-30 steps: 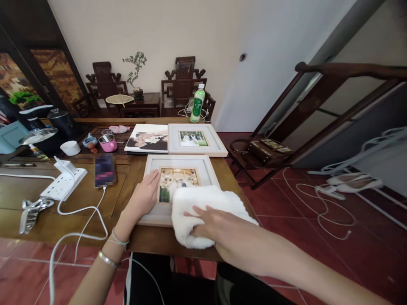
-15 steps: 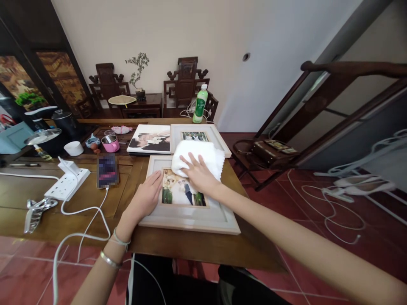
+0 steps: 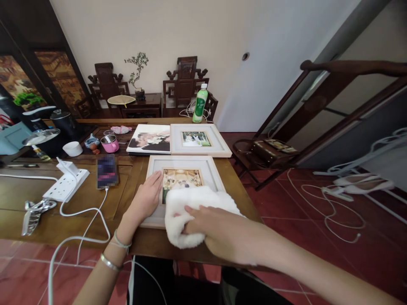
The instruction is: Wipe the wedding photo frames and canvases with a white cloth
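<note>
Lying beneath right hand [image 3: 219,231], white cloth [image 3: 190,198]

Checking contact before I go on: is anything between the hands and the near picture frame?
Yes, under the right hand: the white cloth lies between it and the near picture frame, covering the frame's near right part. Nothing visible comes between the left hand and the frame's left side.
</note>
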A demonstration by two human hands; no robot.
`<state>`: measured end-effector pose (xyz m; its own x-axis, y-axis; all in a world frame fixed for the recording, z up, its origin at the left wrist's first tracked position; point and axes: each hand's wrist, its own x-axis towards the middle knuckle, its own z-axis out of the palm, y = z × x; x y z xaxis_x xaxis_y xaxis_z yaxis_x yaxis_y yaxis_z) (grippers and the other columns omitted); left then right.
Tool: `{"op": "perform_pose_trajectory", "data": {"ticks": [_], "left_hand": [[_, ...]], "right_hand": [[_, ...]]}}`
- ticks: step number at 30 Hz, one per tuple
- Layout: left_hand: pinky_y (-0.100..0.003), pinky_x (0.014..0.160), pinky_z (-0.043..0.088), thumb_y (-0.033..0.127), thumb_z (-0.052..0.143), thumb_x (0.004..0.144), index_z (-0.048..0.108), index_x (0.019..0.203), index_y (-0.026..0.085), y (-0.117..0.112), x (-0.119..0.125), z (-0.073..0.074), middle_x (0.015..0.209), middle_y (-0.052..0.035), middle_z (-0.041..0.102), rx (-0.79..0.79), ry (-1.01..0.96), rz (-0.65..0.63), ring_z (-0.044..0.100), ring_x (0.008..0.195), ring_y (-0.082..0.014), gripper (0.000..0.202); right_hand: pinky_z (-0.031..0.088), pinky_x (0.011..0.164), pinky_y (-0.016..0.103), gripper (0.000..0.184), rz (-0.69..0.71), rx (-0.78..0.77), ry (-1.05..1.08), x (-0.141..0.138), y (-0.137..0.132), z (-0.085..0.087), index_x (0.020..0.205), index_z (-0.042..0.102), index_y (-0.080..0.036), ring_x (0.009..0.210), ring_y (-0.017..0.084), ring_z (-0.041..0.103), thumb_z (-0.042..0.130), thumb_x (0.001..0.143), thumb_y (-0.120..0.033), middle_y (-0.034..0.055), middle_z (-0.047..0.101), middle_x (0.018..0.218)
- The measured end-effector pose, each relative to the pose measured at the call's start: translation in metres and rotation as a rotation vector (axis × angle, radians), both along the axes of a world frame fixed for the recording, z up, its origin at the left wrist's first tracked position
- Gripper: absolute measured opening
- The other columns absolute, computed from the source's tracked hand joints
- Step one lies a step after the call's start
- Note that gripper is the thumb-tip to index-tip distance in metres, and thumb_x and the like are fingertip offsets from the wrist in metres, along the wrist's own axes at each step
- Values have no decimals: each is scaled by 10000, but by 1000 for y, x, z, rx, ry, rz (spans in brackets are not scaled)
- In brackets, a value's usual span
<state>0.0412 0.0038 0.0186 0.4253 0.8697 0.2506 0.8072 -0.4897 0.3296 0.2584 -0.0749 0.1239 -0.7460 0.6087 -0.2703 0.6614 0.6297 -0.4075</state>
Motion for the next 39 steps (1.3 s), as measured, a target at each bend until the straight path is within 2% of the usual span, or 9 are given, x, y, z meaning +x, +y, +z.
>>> {"op": "perform_pose_trajectory", "data": {"ticks": [7,12,18,22,26,29,32,36,39], "left_hand": [[-430,1100,358,239,285,972,378,1404,131,1,0,2,1477,-143,386,-13,27,-27,341,1376,-241,455],[-447,1103,352,240,287,974,392,1395,131,0,-1,1,1466,-146,402,-19,-30,-26,348,1372,-234,448],[-454,1110,343,228,292,968,403,1383,142,-2,0,4,1455,-140,417,-53,-108,-6,369,1359,-227,438],[-439,1102,357,217,280,966,398,1385,131,-3,2,8,1457,-141,414,-62,-63,14,371,1359,-224,444],[-432,1097,361,207,286,965,433,1364,120,-4,3,7,1461,-142,410,-47,-4,6,361,1363,-233,434],[-449,1105,341,195,298,958,437,1363,120,-3,3,7,1469,-146,397,-51,19,-8,348,1369,-246,434],[-445,1111,327,213,294,964,384,1398,130,-4,3,9,1474,-143,389,-68,-29,-9,340,1374,-237,452],[-446,1128,287,316,284,983,248,1467,172,-7,4,13,1507,-121,337,-112,-152,-12,317,1387,-232,506],[-452,1148,233,402,297,978,176,1489,176,-7,3,13,1539,-122,268,-117,-229,-9,258,1414,-242,572]], "right_hand": [[214,1096,577,665,-144,432,11,0,78,-58,1221,600,-154,1402,333,197,411,627,79,101,334,1506],[163,1067,667,535,-207,617,-84,-12,124,-72,1237,592,-107,1392,438,115,498,725,14,128,242,1538],[157,1069,668,491,-72,475,-56,-22,87,-71,1162,655,-163,1388,407,184,494,731,9,84,333,1504],[180,1094,612,546,10,263,5,-8,45,-50,1109,682,-200,1397,350,207,473,666,41,51,402,1469],[276,1103,452,656,78,87,22,14,38,-27,1093,685,-235,1371,229,313,386,609,90,39,608,1285],[303,1090,427,665,39,148,-30,24,60,-28,1105,676,-243,1353,222,349,368,620,94,39,578,1322],[279,1090,502,631,-94,348,-89,19,89,-43,1166,640,-193,1383,287,275,402,650,82,77,384,1480],[232,1063,628,615,-181,521,-128,-12,112,-63,1274,559,-152,1406,383,133,474,702,56,109,242,1541],[214,1035,687,500,-164,542,-168,-38,107,-66,1273,565,-154,1392,436,124,498,796,-22,124,210,1548]]}}
